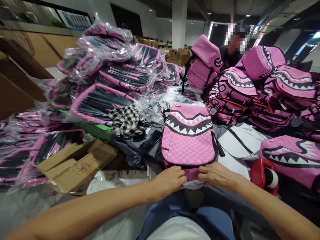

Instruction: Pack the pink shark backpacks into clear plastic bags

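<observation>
A pink checkered backpack (190, 146) with a printed shark mouth lies front side up before me, its bottom end toward my body. My left hand (170, 179) is closed on the left part of that bottom edge, fingers curled over the pink fabric. At the right part of the same edge, my right hand (218, 175) grips with bent fingers; its thumb is mostly hidden. Clear plastic shows under the bag's near end. Left of the bag lie a dark phone (150, 140) and a black-and-white checked cloth (126, 121).
Plastic-wrapped pink bags (100, 103) are heaped at the left, above an open cardboard box (80, 166). More shark-mouth backpacks (236, 86) are piled at the right, near white paper sheets (235, 143) and a red tape dispenser (262, 175). A person (231, 55) stands behind them.
</observation>
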A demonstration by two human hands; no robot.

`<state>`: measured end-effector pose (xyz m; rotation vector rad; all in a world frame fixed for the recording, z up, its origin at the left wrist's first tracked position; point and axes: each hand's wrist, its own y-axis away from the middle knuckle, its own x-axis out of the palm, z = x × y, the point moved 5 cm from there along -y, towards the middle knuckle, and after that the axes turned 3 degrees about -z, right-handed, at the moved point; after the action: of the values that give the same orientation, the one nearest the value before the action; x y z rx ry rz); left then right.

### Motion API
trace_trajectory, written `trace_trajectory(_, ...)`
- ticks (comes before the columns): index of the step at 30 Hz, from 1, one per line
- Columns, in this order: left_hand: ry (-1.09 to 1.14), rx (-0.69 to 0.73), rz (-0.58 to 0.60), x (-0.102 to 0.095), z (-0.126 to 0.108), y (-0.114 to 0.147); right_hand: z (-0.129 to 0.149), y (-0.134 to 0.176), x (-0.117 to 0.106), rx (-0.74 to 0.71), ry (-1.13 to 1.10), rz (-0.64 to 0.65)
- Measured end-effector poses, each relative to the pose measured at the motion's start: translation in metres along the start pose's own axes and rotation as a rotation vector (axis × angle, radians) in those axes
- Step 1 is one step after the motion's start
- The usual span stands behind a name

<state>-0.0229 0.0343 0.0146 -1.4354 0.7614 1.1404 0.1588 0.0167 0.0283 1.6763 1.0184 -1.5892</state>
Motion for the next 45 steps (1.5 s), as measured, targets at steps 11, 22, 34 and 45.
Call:
trace_trajectory(11, -0.069, 0.586, -0.172, -0.010, 0.006, 0.002, 0.012, -0.007, -0.013, -0.130, 0.065, -0.026)
trace_trajectory(22, -0.104, 0.345, -0.332, -0.005, -0.025, 0.012, 0.038, 0.033, 0.029, 0.041, 0.286, -0.447)
trace_trajectory(34, 0.484, -0.471, 0.463, 0.034, -0.022, -0.039, 0.041, 0.061, 0.063, 1.050, -0.524, -0.964)
trace_trajectory(45, 0.754, -0.618, 0.235, 0.048, -0.025, -0.028, 0.031, 0.041, 0.098, 1.364, -1.171, -1.289)
